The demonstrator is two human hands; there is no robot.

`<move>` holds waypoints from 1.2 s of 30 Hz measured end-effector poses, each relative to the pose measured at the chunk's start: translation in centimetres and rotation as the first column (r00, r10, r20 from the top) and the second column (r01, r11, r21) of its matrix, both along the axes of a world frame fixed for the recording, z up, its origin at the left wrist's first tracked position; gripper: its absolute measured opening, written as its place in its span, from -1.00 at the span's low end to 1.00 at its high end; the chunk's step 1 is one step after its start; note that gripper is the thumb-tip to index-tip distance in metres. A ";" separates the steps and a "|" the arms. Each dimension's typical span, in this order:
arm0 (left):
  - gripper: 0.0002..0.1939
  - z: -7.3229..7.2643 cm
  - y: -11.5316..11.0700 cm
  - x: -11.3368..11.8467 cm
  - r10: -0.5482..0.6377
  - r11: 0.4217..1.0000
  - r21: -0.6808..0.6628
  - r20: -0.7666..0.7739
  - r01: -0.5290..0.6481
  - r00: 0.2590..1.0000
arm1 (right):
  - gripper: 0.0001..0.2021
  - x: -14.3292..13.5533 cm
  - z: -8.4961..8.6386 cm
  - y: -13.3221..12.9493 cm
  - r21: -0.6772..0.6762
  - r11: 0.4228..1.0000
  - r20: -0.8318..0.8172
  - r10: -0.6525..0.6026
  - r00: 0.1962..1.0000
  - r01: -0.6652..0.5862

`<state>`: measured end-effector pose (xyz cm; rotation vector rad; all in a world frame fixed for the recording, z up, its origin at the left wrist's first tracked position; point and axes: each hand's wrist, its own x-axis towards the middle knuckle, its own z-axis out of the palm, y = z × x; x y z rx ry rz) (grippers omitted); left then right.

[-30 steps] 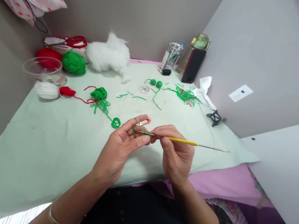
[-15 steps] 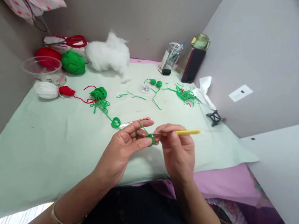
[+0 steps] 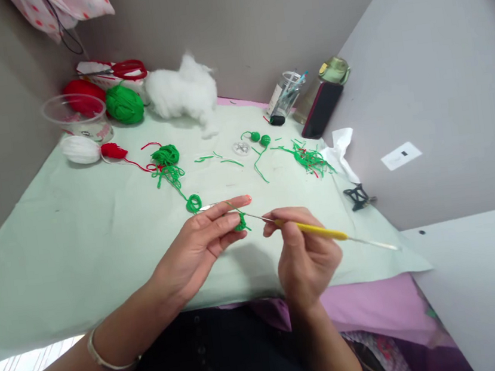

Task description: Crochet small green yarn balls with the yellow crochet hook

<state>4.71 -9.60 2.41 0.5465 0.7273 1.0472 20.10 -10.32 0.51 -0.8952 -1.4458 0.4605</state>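
Observation:
Between the thumb and fingers of my left hand (image 3: 201, 245) is a small green crochet piece (image 3: 240, 222), partly covered by the thumb. Green yarn passes over the outstretched index finger. My right hand (image 3: 308, 256) is closed round the yellow handle of a crochet hook (image 3: 320, 230). The hook's thin metal shaft points left, its tip at the edge of the green piece. Just beyond my left hand lie a green yarn coil (image 3: 194, 203) and a blade-like metal tool (image 3: 207, 206), largely hidden behind the index finger.
At the back left stand a clear plastic tub (image 3: 77, 119), a green yarn ball (image 3: 124, 104) and white stuffing (image 3: 182, 91). Two small green balls (image 3: 265, 140) lie mid-table, beside yarn scraps (image 3: 312, 159). A phone (image 3: 323, 109) leans on a bottle (image 3: 335, 70) at the right.
My right hand has moved right and down, with the hook now slanting. My left hand has turned the green piece, and its thumb lies higher over it.

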 end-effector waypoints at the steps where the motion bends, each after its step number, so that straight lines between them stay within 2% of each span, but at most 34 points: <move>1: -0.68 0.0 0.0 0.1 0.042 0.999 0.024 -0.027 -0.041 0.999 | -0.76 -0.1 0.2 0.1 -0.034 0.999 -0.055 0.020 0.998 -0.022; 2: -0.64 0.1 -0.1 0.2 0.092 0.994 0.057 -0.050 -0.089 0.994 | -0.76 -0.2 0.3 0.1 -0.044 0.999 -0.058 0.024 0.998 -0.027; 4: -0.51 0.2 -0.2 0.5 0.154 0.984 0.095 -0.064 -0.148 0.986 | -0.78 -0.5 0.3 0.1 0.033 0.999 0.074 -0.010 0.997 0.007; 6: -0.47 0.2 -0.2 0.6 0.096 0.994 0.058 -0.027 -0.094 0.995 | -0.75 -0.7 0.1 0.1 0.172 0.983 0.213 -0.101 0.972 0.064; 7: -0.52 0.2 -0.1 0.6 0.044 0.999 0.022 0.001 -0.044 0.999 | -0.74 -0.6 0.0 0.0 0.213 0.973 0.226 -0.133 0.965 0.085; 8: -0.59 0.1 0.0 0.5 0.007 1.000 -0.010 0.024 -0.006 1.000 | -0.74 -0.5 -0.1 0.1 0.194 0.976 0.193 -0.137 0.972 0.099; 10: -0.71 0.1 0.3 0.2 -0.001 0.999 -0.040 0.040 0.002 0.999 | -0.77 -0.2 0.0 0.2 0.051 0.996 0.028 -0.079 0.996 0.078; 13: -0.75 0.1 0.4 -0.1 0.033 0.999 0.018 -0.008 -0.033 0.999 | -0.80 0.1 0.3 0.5 -0.102 0.991 -0.195 0.063 0.979 -0.084; 15: -0.70 0.1 0.3 -0.1 0.037 0.996 0.081 -0.070 -0.032 0.997 | -0.83 0.0 0.3 0.6 -0.120 0.982 -0.177 0.124 0.976 -0.146; 18: -0.60 0.2 -0.1 0.0 0.043 0.991 0.131 -0.138 -0.025 0.989 | -0.86 -0.2 0.2 0.5 -0.144 0.982 -0.133 0.106 0.985 -0.125; 21: -0.52 0.2 -0.2 -0.2 0.037 0.991 0.137 -0.161 -0.015 0.986 | -0.84 0.1 -0.1 0.6 -0.212 0.964 -0.205 0.119 0.972 -0.163; 24: -0.55 0.2 -0.1 -0.4 0.041 0.989 0.144 -0.184 -0.014 0.982 | -0.82 0.4 -0.2 0.9 -0.248 0.944 -0.280 0.146 0.949 -0.219; 30: -0.63 0.4 -0.2 -0.5 0.025 0.987 0.158 -0.212 0.009 0.977 | -0.82 0.8 0.3 0.9 -0.222 0.936 -0.346 0.187 0.920 -0.274; 33: -0.66 0.4 -0.3 -0.6 0.031 0.985 0.170 -0.227 0.008 0.973 | -0.82 1.0 0.6 0.3 -0.209 0.944 -0.300 0.187 0.935 -0.255; 36: -0.69 0.4 -0.3 -0.6 0.060 0.979 0.204 -0.255 -0.007 0.965 | -0.81 1.2 0.9 -0.2 -0.150 0.972 -0.162 0.157 0.974 -0.182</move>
